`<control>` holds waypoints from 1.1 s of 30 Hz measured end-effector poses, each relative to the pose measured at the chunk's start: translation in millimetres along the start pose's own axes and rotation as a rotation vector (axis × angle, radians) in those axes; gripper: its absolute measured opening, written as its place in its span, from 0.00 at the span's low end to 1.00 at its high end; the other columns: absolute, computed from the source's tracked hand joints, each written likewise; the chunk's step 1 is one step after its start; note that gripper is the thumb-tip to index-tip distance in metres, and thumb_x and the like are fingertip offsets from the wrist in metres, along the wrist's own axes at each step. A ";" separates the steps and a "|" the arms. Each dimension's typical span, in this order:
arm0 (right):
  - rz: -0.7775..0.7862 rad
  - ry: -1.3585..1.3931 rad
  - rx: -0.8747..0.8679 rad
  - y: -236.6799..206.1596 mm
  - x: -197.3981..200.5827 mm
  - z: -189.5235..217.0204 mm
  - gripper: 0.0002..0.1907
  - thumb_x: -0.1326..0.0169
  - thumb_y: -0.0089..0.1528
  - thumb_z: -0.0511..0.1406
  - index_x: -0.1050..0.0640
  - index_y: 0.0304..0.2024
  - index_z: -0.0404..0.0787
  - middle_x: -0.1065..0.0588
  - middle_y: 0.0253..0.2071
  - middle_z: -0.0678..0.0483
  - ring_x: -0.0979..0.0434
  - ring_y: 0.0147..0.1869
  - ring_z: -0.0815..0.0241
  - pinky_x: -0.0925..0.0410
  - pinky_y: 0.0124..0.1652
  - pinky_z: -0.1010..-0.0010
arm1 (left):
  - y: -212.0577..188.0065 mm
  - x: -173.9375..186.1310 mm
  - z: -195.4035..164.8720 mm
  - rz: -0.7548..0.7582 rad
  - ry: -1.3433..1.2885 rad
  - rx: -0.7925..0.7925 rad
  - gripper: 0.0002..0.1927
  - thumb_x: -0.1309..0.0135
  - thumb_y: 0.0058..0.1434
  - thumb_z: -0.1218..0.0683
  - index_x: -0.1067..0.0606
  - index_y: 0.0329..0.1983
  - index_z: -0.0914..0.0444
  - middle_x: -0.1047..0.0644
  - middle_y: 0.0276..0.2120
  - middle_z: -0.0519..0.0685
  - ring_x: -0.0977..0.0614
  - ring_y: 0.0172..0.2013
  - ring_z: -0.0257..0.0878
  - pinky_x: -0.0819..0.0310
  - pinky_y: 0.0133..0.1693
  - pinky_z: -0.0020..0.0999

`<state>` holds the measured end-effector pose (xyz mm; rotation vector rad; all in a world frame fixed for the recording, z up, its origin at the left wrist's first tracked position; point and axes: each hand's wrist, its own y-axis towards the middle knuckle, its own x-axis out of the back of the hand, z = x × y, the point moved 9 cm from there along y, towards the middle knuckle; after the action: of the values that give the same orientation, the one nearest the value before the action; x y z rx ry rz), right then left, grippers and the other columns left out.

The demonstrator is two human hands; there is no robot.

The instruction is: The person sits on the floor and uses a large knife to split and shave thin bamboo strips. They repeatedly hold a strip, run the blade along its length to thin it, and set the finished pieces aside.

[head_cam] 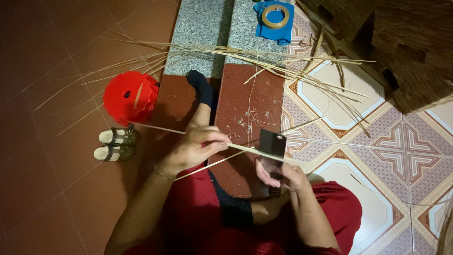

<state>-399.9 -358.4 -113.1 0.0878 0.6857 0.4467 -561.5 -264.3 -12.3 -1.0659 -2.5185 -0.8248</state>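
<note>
Bamboo strip [238, 148] pinched in closed fingers of left hand [191, 148], stretched across lap to a dark knife blade [272, 143]. Right hand [278, 172] wrapped tight around knife handle, blade upright against strip. Red plastic stool [130, 97] and sandals [115, 144] on floor beside.

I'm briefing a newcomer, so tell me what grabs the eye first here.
The red stool on the dark floor at left stands out most. At centre, the left hand pinches a pale strip against a dark blade held in the right hand. A blue cloth with a tape roll lies at top.
</note>
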 end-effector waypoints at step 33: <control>0.005 -0.060 -0.022 14.1 -14.2 -22.8 0.42 0.47 0.67 0.57 0.41 0.69 0.36 0.30 0.30 0.47 0.37 0.20 0.67 0.39 0.22 0.77 | -0.7 -34.7 14.3 0.076 -0.093 0.162 0.04 0.36 0.60 0.58 0.18 0.34 0.64 0.18 0.29 0.47 0.16 0.31 0.35 0.23 0.33 0.30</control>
<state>-429.1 -353.3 -119.1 0.0814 0.6220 0.4543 -538.7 -275.5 -39.9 -1.1618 -2.5519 -0.5519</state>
